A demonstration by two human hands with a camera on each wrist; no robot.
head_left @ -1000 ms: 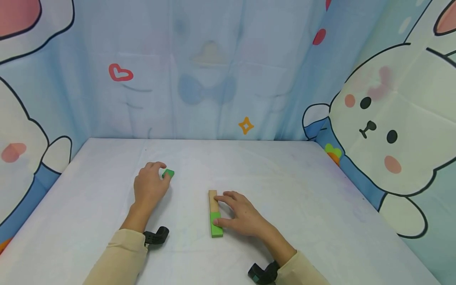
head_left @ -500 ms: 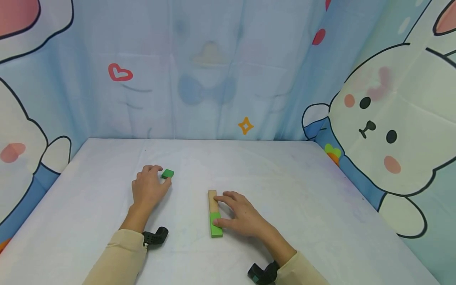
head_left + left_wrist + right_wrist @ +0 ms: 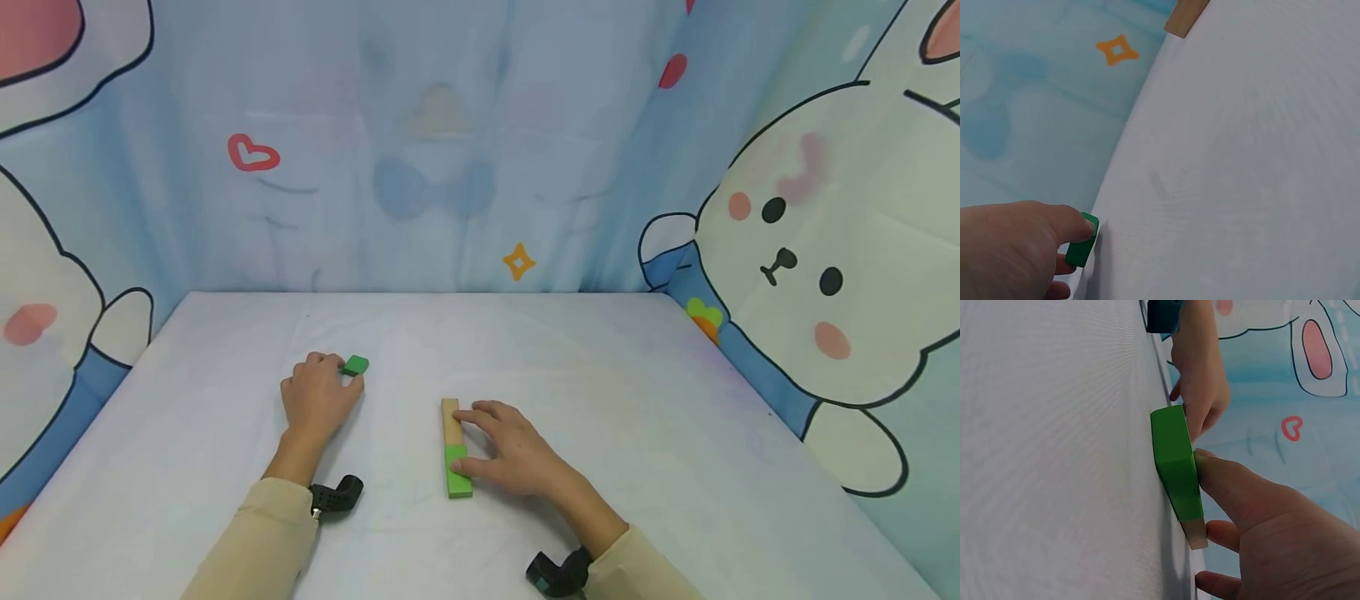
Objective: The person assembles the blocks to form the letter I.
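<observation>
On the white table at the left, a small green block (image 3: 356, 365) lies between the thumb and fingers of my left hand (image 3: 318, 395). The left wrist view has the thumb against that green block (image 3: 1082, 245) and fingers on its other side, pinching it. Near the table's middle, a light green block (image 3: 458, 477) and a plain wooden block (image 3: 452, 423) lie end to end in a row. My right hand (image 3: 517, 450) rests on this row from the right, its thumb touching the green block (image 3: 1175, 459) and its index finger at the wooden block (image 3: 1195, 534).
The white cloth-covered table (image 3: 600, 358) reaches back to a blue curtain (image 3: 420, 250) printed with cartoon figures. Black wrist cameras sit on the left wrist (image 3: 337, 495) and on the right wrist (image 3: 558, 575).
My left hand's fingers have come down slightly toward me around the small green block, which stays put. The right hand and the row of blocks have not moved; the head view has shifted slightly.
</observation>
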